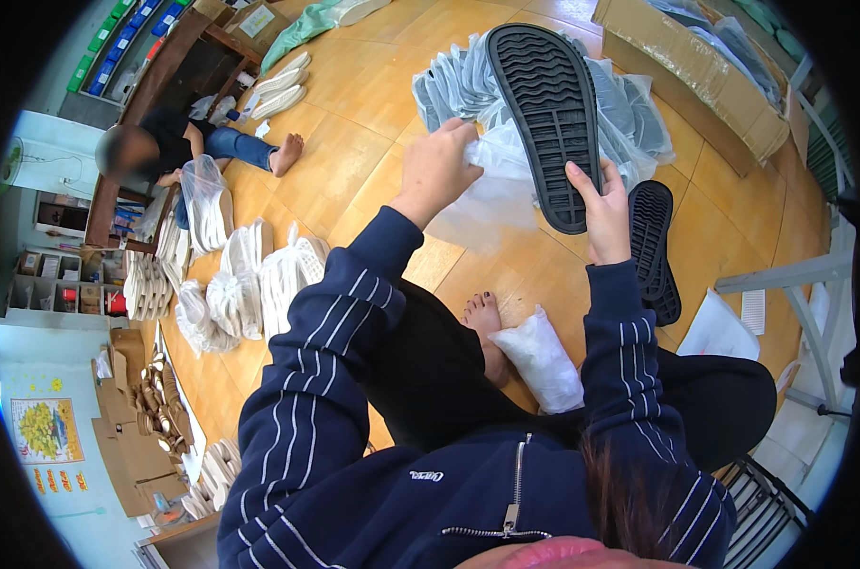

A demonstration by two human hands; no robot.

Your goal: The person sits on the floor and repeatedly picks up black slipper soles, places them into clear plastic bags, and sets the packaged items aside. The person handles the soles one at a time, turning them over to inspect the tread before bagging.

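My right hand point(604, 211) grips a black shoe sole point(542, 109) near its heel end, thumb on the ridged tread, with the sole standing upright. In my left hand point(434, 173) the fingers are closed on a thin clear plastic bag point(496, 190), which hangs loosely just left of the sole. Behind both lies a pile of bagged soles point(449, 87) on the floor. More black soles point(651, 248) lie to the right of my right hand, overlapping one another. By my bare foot rests a white plastic packet point(542, 358).
A large cardboard box point(693, 90) with bagged items stands at the far right. Beside it are metal frame legs point(790, 275) and a white sheet point(712, 330). At the left a co-worker point(175, 142) sits among bags of white soles point(245, 275) on the tan floor point(344, 171).
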